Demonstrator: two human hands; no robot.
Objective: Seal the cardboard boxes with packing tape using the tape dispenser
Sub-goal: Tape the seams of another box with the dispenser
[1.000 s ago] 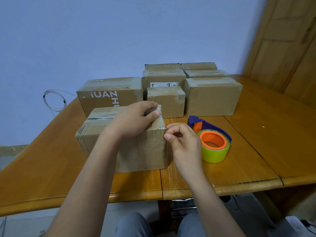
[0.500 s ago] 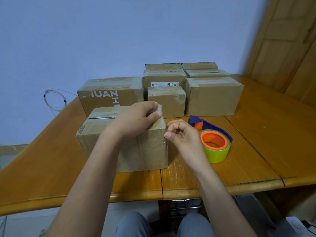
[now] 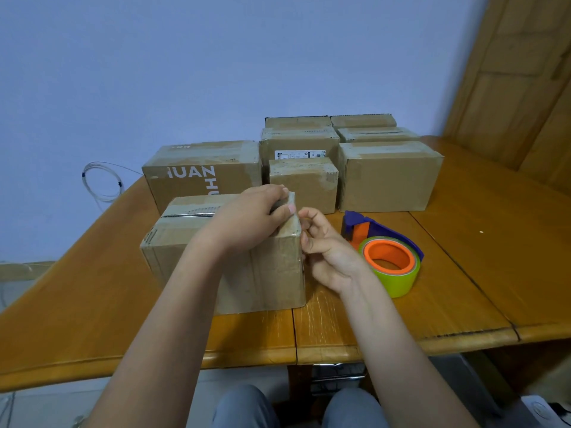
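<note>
The orange-brown wooden worktop (image 3: 463,288) is carrying all items. A cluster of taped brown cardboard boxes (image 3: 387,176) is standing at the far side of the worktop, against the pale blue wall; among them, a wide box printed with white letters (image 3: 200,177) is sitting at the left.

The nearest brown cardboard box (image 3: 247,273) is sitting close to the front edge of the worktop, just in front of the lettered box. Glossy clear tape is running along its top and down its right end.

The left hand (image 3: 247,223) is lying over the top right corner of this box, fingers curled over the far edge and thumb pressing on the top near the right end. The right hand (image 3: 327,251) is positioned at the right end face of the same box, fingers curled and thumb meeting them at the upper edge; whether it is pinching tape cannot be determined.

The tape dispenser with blue frame, orange hub and yellow-green roll (image 3: 389,257) is lying flat on the worktop, just beside the right hand and untouched.

A coiled white cable (image 3: 102,183) is hanging at the wall, left.
</note>
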